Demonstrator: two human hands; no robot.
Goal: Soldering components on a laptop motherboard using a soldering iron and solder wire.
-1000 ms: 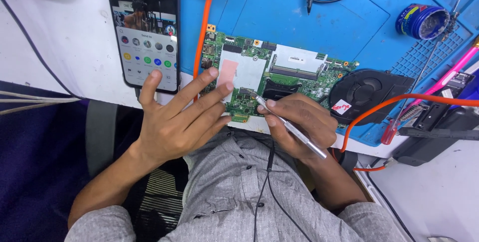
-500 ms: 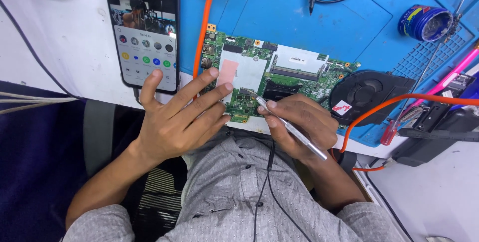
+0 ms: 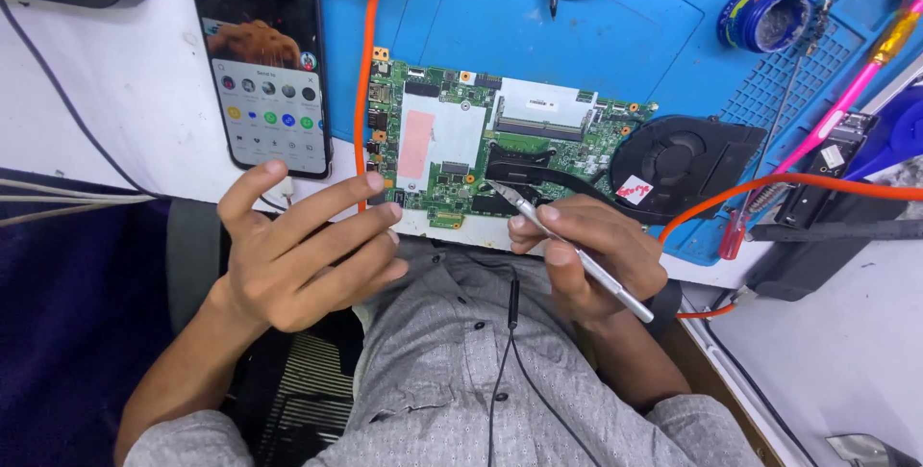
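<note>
Gripping metal tweezers [image 3: 575, 253] in right hand [image 3: 586, 257], fingers pinching shaft, tips touching green circuit board [image 3: 481, 145] near its front edge. Left hand [image 3: 303, 251] hovering spread & empty, just off board's left corner. Lying round abt: lit phone [image 3: 264, 63] to left, black fan [image 3: 685, 164] touching board's right end, orange cable [image 3: 769, 188], pink screwdriver [image 3: 841, 101]. Resting on blue mat [image 3: 596, 25] over white bench [image 3: 115, 111].

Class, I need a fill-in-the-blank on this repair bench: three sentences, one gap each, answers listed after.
1. The right hand holds metal ____, tips at the circuit board.
2. The circuit board lies on a ____ mat.
3. The left hand holds nothing; just beyond it lies a ____ with a lit screen.

Missing words: tweezers; blue; phone
</note>
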